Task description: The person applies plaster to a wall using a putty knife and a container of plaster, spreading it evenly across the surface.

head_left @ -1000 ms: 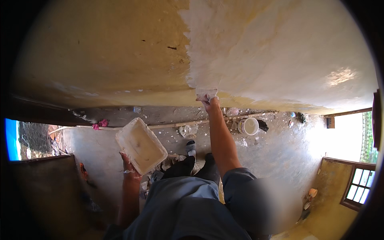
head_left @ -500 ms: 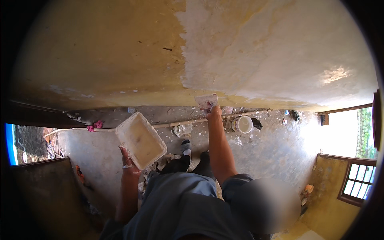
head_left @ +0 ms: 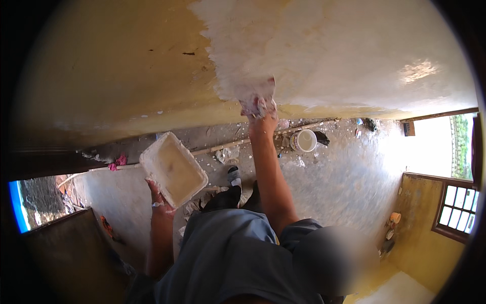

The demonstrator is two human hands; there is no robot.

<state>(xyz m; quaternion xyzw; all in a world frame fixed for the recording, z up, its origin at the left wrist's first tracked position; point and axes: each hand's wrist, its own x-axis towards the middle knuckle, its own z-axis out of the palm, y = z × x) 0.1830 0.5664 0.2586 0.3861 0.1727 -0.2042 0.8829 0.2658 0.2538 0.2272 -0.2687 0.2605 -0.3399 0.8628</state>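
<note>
My left hand [head_left: 160,198], smeared with white, grips the near left side of a whitish rectangular tub [head_left: 195,164]. A pale, creamy filler [head_left: 174,172] covers the tub's bottom. My right arm reaches forward to the wall, and my right hand [head_left: 259,110] is closed round a wide, flat putty knife [head_left: 262,89]. Its blade appears to lie against the wall, low in the whitish coated area [head_left: 314,55]. Left of there the wall [head_left: 126,66] is bare yellow-brown, with a ragged border between the two. Motion blurs the knife and the fingers.
A long pole [head_left: 238,143] lies on the floor along the wall's foot. Right of my feet stands a white bucket [head_left: 304,141] beside a black bag [head_left: 321,138]. Pink cloth [head_left: 119,161] lies left, and white debris is scattered about. Doorways open at both sides; a barred window [head_left: 458,207] is right.
My right hand has moved up the wall with the putty knife, from the wall's lower part into the coated area. The tub has shifted slightly up and left in view, as the whole view moved.
</note>
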